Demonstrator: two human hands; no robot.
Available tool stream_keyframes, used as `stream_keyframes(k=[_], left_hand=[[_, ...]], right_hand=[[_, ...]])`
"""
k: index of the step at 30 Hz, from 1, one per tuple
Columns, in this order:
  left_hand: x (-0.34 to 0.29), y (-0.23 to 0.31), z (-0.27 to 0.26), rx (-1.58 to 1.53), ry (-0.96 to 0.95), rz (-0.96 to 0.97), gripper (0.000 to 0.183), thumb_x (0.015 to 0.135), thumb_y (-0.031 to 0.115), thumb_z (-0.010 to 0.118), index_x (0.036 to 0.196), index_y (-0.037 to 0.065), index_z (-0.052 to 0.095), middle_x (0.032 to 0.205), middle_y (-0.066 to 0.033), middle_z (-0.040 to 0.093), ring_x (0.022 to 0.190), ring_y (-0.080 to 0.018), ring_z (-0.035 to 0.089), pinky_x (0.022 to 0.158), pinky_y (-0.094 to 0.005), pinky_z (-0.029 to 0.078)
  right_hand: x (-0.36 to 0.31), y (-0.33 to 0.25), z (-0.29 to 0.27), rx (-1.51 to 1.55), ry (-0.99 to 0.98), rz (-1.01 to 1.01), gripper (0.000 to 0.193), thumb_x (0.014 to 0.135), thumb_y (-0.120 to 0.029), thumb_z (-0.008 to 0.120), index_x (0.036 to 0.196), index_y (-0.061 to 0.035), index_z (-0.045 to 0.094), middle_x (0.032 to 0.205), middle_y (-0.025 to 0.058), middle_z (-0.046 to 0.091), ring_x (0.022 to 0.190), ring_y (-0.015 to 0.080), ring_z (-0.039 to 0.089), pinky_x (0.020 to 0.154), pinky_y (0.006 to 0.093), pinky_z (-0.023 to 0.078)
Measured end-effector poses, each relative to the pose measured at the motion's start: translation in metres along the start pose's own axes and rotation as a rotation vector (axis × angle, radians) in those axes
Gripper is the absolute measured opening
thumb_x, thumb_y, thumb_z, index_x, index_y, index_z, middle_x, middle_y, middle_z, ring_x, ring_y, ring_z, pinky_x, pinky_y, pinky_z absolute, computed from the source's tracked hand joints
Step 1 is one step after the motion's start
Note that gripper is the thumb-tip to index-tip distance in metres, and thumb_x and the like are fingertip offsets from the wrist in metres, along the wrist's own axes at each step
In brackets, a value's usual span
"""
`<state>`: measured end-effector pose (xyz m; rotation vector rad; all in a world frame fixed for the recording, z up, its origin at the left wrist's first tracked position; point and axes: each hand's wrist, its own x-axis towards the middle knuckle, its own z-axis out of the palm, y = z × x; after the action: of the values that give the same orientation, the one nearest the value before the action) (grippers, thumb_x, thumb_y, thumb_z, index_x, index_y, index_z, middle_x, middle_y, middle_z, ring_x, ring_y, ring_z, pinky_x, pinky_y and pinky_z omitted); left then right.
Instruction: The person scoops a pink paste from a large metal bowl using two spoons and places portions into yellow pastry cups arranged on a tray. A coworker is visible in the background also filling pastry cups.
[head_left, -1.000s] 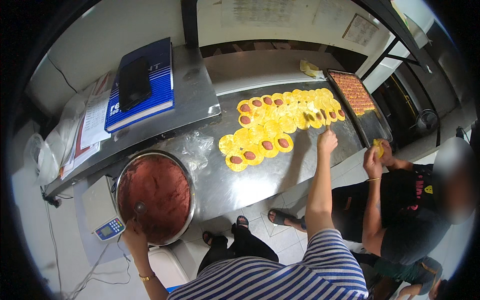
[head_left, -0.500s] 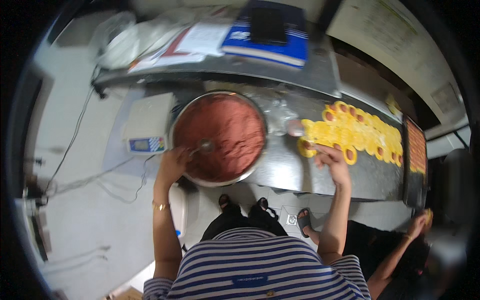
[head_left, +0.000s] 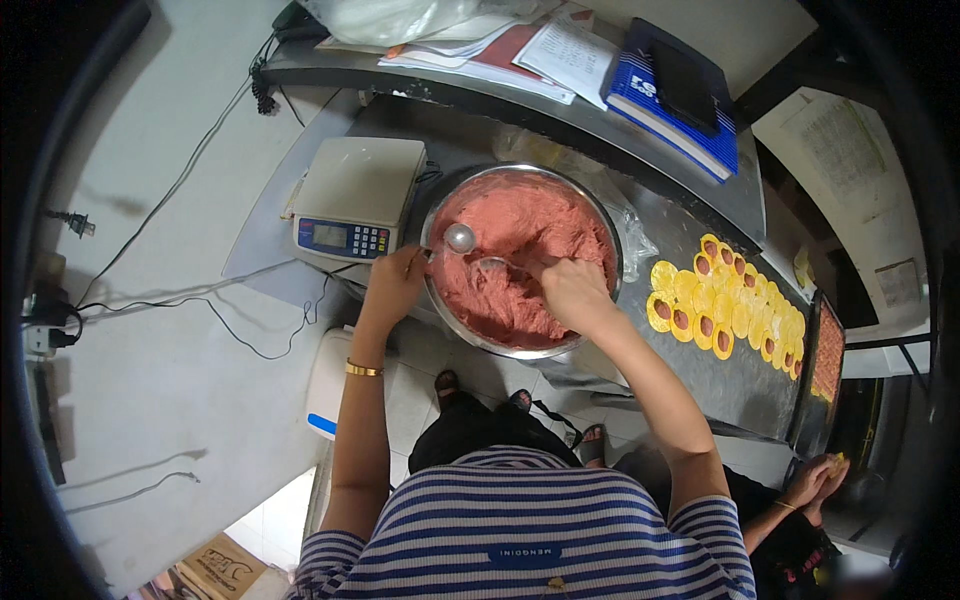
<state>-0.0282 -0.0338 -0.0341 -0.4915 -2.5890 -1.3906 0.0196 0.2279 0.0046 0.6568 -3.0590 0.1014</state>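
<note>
A wide steel bowl (head_left: pixel 612 215) holds a mass of pink minced meat (head_left: pixel 530 205). At the bowl's left rim my left hand (head_left: pixel 393 285) is closed on the handle of a round metal spoon (head_left: pixel 460 238), whose shiny bowl sits over the meat. My right hand (head_left: pixel 578 292) reaches over the right part of the bowl, closed on a second spoon (head_left: pixel 490 265) with its tip at the meat; the fingers partly hide its handle. Right of the bowl lie overlapping yellow round wrappers (head_left: pixel 688 288), several of them topped with a dab of pink meat.
A digital scale (head_left: pixel 358 180) stands left of the bowl. Behind, a shelf (head_left: pixel 450 95) carries papers, a blue book (head_left: pixel 640 95) and a dark phone. At the table's right end is a dark tray (head_left: pixel 822 350) of filled pieces. Another person's hands (head_left: pixel 815 482) work at lower right.
My right hand has moved left from the yellow wrappers to over the meat bowl. My left hand still holds its spoon at the bowl's left rim. The whole view has shifted and tilted.
</note>
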Motion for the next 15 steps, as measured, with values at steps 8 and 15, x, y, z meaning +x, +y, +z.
stream_keyframes(k=[8,15], left_hand=[[-0.005,-0.01,0.019,0.122,0.028,0.008,0.019,0.088,0.012,0.048,0.076,0.0,0.055,0.068,-0.0187,0.06,0.061,-0.0354,0.059,0.054,-0.0392,0.044],[-0.005,-0.015,0.024,0.065,0.041,-0.068,0.023,0.089,0.016,0.047,0.076,0.001,0.058,0.067,-0.0177,0.06,0.061,-0.0333,0.06,0.056,-0.039,0.045]], right_hand=[[-0.011,-0.024,0.002,-0.253,-0.134,-0.235,0.017,0.075,-0.016,0.052,0.065,-0.0089,0.065,0.067,0.008,0.061,0.062,0.0204,0.063,0.052,0.0334,0.047],[-0.012,-0.05,-0.004,0.021,-0.362,-0.056,0.017,0.076,-0.017,0.052,0.071,-0.008,0.067,0.081,0.0154,0.065,0.074,0.0289,0.065,0.065,0.0381,0.051]])
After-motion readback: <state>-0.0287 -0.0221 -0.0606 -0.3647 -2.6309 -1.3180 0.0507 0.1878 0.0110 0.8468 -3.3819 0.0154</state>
